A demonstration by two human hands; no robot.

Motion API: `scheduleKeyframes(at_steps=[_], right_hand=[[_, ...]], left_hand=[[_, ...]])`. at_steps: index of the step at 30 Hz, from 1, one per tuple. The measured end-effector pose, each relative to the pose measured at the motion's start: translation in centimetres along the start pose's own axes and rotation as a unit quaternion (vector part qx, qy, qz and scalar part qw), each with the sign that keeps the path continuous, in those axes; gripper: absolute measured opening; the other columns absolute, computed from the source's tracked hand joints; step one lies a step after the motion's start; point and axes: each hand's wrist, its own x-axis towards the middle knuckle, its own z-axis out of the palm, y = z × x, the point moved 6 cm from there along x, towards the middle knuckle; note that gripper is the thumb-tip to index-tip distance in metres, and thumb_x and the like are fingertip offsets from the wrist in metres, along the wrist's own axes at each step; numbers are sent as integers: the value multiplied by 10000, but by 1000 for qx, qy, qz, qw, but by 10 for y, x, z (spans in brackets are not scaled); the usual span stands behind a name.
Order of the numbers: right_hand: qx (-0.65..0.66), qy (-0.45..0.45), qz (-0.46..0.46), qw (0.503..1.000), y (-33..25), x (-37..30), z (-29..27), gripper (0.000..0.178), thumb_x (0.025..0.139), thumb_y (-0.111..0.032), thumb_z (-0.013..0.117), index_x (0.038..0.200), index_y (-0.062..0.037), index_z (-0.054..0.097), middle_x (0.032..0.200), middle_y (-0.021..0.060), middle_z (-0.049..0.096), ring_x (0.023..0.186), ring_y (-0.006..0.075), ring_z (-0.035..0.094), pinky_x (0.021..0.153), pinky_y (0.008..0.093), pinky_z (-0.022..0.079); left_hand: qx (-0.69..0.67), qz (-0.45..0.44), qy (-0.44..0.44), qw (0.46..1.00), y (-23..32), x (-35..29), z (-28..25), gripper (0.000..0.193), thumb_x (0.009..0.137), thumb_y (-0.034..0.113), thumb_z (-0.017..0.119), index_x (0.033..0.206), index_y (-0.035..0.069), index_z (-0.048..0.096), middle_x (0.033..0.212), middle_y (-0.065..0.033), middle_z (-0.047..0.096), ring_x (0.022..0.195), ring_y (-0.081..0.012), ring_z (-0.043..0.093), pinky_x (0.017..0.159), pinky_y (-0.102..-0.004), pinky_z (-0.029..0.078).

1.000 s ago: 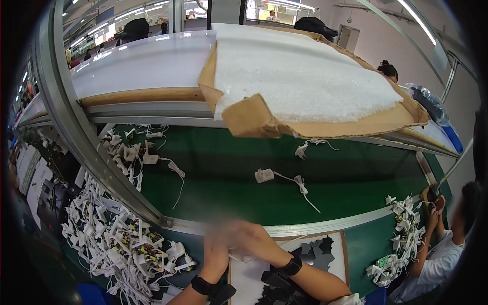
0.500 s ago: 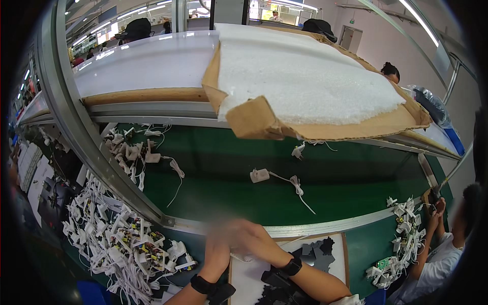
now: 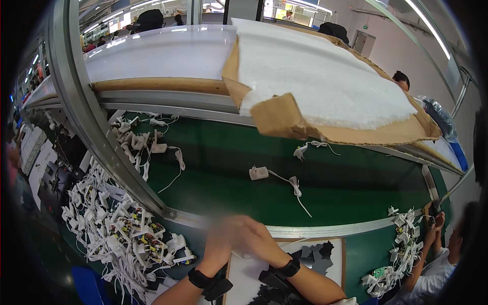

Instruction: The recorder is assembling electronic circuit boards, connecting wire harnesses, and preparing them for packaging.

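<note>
Green work surface point(image 3: 218, 198) beyond right hand point(image 3: 258, 237), metal post point(image 3: 81, 112), pale wall point(image 3: 387, 55)

Hands, bare, qty 2; posn approx. 6 o'clock, drawn tog. L hand point(image 3: 217, 250): fingers blurred, grip unclear. R hand point(image 3: 258, 241): at L hand's 2–3 o'clock, close in; fingertips likewise lost in blur. L forearm point(image 3: 184, 295): enters nr 7 o'clock, aimed approx. 1. R forearm point(image 3: 316, 285): enters nr 5 o'clock, aimed approx. 10. Forearms well apart at bottom edge, converging upwd.
</note>
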Motion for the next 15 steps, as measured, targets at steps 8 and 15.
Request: scheduleKeyframes(at_steps=[8,15], right_hand=[[-65,-5,-17,998,-1,3,-2,391,1053,-87,488,1426,2,563,1347,62,636,1213,132,583,1053,298,472],[-97,31,-98,990,-4,4,-5,379,1032,-195,520,1365,-33,601,980,19,656,799,71,594,691,238,488]], left_hand=[[19,-3,-7,1000,-8,1,-1,286,1010,103,405,1083,25,670,1001,-55,678,867,-115,620,723,-254,511],[43,23,-16,999,-8,3,1,282,1024,105,401,1084,39,668,972,-43,665,812,-102,611,628,-252,505]])
